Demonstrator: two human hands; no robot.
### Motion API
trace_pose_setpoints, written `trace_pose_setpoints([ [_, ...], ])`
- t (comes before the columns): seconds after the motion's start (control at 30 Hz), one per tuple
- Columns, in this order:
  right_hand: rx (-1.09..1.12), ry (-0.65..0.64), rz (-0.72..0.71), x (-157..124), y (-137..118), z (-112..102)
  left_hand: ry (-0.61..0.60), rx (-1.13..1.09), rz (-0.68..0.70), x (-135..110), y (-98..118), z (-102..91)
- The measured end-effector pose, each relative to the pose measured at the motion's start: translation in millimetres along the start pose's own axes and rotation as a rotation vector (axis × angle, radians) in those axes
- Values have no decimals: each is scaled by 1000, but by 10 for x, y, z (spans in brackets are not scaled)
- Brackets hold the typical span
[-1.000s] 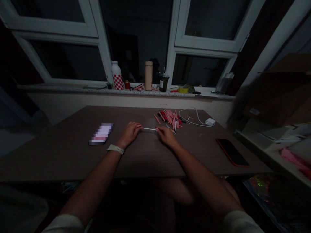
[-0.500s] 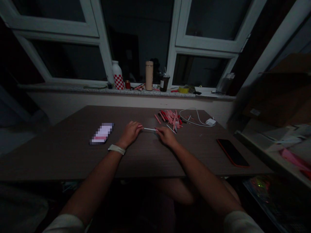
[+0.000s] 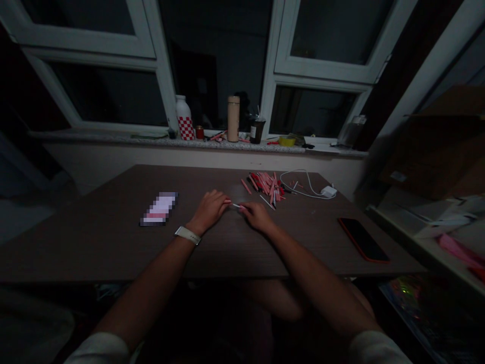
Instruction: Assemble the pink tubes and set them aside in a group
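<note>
My left hand [image 3: 210,210], with a pale watch band on the wrist, and my right hand [image 3: 256,216] rest on the brown table [image 3: 113,242] with their fingertips almost meeting. Both pinch the ends of a thin white strip [image 3: 235,205] lying on the table between them. Only a short piece of the strip shows. A pile of several pink and red paper sticks [image 3: 265,183] lies just beyond my right hand.
A blurred-out flat item [image 3: 159,208] lies left of my hands. A dark phone with a red edge [image 3: 363,238] sits at the right. A white cable and charger [image 3: 314,188] lie by the pile. Bottles and cups stand on the windowsill [image 3: 212,143].
My hands have drawn closer together, so the visible length of the white strip between them has shrunk from a long line to a short piece.
</note>
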State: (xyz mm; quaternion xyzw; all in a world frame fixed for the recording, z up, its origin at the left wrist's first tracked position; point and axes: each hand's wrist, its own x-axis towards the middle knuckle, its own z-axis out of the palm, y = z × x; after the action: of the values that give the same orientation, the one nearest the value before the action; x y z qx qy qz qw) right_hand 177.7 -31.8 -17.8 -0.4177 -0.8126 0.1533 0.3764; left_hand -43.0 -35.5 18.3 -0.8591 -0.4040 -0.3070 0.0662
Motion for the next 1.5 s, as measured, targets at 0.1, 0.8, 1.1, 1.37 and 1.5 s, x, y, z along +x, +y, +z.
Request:
trace_pose_setpoints([
  [0.1, 32, 11, 15, 9, 2, 2, 179, -233, -133, 27, 14, 23],
  [0.8, 177, 88, 5, 7, -30, 27, 465, -1236, -646, 101, -42, 240],
  [1.1, 140, 89, 18, 11, -23, 14, 408, -1200, -630, 101, -21, 215],
  [1.37, 118, 67, 35, 12, -44, 5, 393, -1140, -621, 97, -28, 221],
  [1.5, 99, 53, 33, 11, -75, -7, 372, -1097, -615, 96, -29, 221],
])
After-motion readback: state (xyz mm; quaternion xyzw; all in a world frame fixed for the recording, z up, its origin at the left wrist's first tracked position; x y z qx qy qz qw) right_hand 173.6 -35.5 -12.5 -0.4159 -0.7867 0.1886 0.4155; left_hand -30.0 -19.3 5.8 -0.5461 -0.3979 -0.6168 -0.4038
